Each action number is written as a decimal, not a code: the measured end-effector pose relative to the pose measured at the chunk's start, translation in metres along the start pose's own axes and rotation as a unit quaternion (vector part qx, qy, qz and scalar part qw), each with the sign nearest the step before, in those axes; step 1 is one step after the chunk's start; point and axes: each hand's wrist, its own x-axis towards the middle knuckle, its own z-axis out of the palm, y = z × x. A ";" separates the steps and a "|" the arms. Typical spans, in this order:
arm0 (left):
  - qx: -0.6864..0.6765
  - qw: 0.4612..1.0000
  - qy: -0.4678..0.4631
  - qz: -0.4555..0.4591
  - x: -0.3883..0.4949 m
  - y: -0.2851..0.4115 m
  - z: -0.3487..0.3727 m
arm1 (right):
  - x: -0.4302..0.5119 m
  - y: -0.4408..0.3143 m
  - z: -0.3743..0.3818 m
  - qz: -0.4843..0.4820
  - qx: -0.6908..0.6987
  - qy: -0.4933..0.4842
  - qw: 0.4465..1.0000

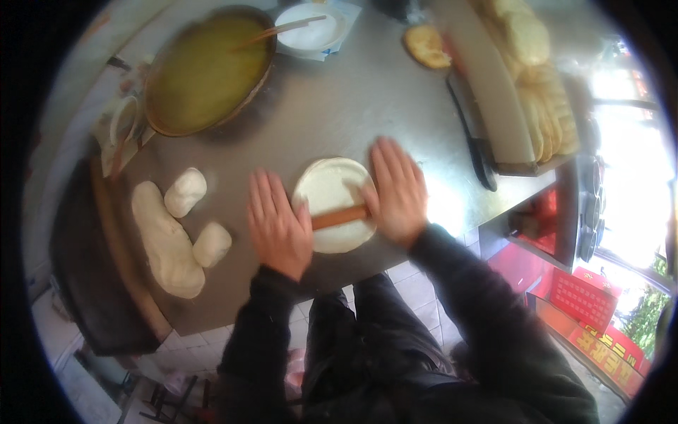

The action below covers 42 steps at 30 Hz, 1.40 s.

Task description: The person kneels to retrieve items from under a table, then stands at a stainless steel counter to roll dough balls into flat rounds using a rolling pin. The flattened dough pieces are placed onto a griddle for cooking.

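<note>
A flat round of dough [331,183] lies on the metal worktop before me. Across its lower half runs a wooden rolling pin [340,217]. My left hand [279,222] covers the pin's left end, palm down with the fingers stretched forward. Over the right end lies my right hand [400,193], also palm down, its thumb near the dough's edge. Both hands hide the pin's tips. To the left rest a long dough log [167,241] and two smaller dough pieces, one above [185,192] and one on its right [212,244].
A large basin of yellowish liquid [206,74] stands back left. Chopsticks [278,32] reach from it over a white bowl [310,29] of white contents. At right are a black-handled knife [482,164], a flatbread [426,46] and a box [508,116] of breads.
</note>
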 end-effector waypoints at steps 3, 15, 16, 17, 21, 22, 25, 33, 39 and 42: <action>0.011 0.997 0.045 -0.055 0.064 -0.011 0.008 | 0.070 0.010 0.016 0.051 0.028 0.037 0.998; -0.126 0.976 -0.032 0.173 -0.094 0.006 -0.018 | -0.110 0.032 -0.004 -0.032 0.174 -0.098 0.979; -0.159 0.972 0.012 0.172 -0.068 0.007 -0.025 | -0.078 0.028 -0.014 -0.014 0.145 -0.162 0.976; -0.127 0.986 0.002 0.104 -0.037 0.009 -0.030 | -0.041 0.025 -0.021 0.015 0.117 -0.227 0.967; -0.020 1.000 0.005 0.014 0.083 -0.005 -0.023 | 0.069 0.013 -0.002 -0.024 -0.006 -0.043 0.999; -0.048 0.999 0.011 -0.011 0.089 -0.008 -0.020 | 0.076 0.012 0.002 -0.005 0.039 0.000 0.999; 0.038 0.993 0.102 0.042 0.092 -0.021 0.000 | 0.079 0.017 0.024 -0.031 -0.014 0.003 0.999; 0.038 0.993 0.111 0.024 0.100 -0.010 -0.004 | 0.079 0.013 0.020 0.004 0.033 0.075 0.997; -0.024 0.991 -0.134 0.007 -0.001 0.018 -0.033 | -0.046 0.006 0.002 -0.094 0.078 0.007 0.993; 0.013 1.000 -0.011 0.016 0.055 -0.004 -0.009 | 0.013 0.024 0.029 0.004 0.011 -0.002 1.000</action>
